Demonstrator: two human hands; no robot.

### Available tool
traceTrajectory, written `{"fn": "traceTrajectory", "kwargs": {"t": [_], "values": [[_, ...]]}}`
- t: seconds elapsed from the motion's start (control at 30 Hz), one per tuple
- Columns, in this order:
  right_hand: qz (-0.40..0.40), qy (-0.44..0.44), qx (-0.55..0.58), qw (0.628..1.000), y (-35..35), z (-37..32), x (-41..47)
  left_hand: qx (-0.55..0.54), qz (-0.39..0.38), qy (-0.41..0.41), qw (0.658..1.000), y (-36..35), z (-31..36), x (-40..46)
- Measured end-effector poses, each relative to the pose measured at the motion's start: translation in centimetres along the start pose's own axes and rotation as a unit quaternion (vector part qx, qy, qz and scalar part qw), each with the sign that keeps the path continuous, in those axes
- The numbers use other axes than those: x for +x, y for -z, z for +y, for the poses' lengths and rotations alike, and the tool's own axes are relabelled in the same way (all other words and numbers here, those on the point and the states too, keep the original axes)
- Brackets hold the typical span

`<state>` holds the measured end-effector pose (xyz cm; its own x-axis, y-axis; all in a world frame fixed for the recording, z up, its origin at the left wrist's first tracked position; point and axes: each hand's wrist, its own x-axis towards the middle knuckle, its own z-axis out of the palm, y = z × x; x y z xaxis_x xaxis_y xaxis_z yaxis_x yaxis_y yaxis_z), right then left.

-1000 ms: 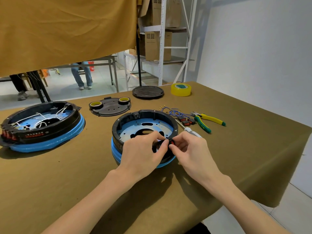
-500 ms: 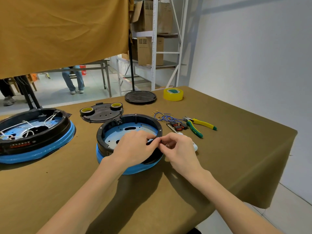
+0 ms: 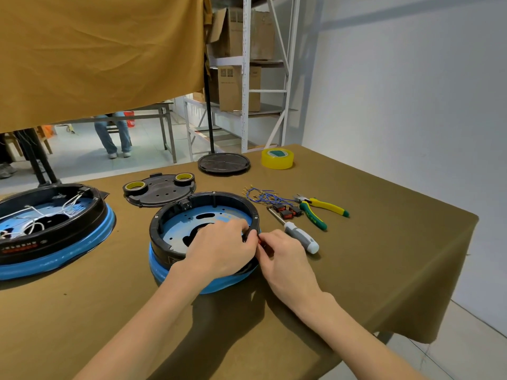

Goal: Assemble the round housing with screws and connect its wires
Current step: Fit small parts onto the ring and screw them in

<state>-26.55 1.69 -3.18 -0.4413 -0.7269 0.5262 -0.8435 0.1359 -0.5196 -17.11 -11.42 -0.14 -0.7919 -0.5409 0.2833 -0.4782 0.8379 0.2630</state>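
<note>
Glossy black plastic housing [image 3: 164, 223] with a blue rubbery base sits on matt olive cloth [image 3: 370, 242].

Round black-and-blue housings: two, one [image 3: 175, 223] under the hands, one [image 3: 55, 229] at left with white wires inside. Black cover plates: two, a large one [image 3: 162, 192] and a smaller disc [image 3: 224, 162]. Tape rolls: three, one large yellow roll [image 3: 277, 158] and two small rolls [image 3: 135, 186] [image 3: 184, 177] on the large plate. Screwdriver [image 3: 297, 233]: one. Pliers [image 3: 319, 209]: one pair. Bundle of blue wires [image 3: 260, 195]: one. Red-and-black switches [image 3: 286, 211]: about three. Hands: two, left [image 3: 219, 249], right [image 3: 285, 260].
</note>
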Motion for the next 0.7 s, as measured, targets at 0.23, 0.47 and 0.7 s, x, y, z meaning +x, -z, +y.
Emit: {"fn": "traceTrajectory", "kwargs": {"t": [0.23,0.47,0.7], "values": [[-0.038,0.005,-0.032,0.999,0.4,-0.1,0.7,0.0,-0.061,-0.025,0.998,0.6,-0.2,1.2],[-0.047,-0.005,-0.027,0.999,0.3,-0.2,0.9,-0.002,-0.074,-0.014,0.997,0.0,-0.3,1.9],[-0.013,-0.011,-0.005,1.0,-0.6,-0.4,0.4,-0.008,-0.087,-0.009,0.996,-0.1,-0.4,2.2]]}}
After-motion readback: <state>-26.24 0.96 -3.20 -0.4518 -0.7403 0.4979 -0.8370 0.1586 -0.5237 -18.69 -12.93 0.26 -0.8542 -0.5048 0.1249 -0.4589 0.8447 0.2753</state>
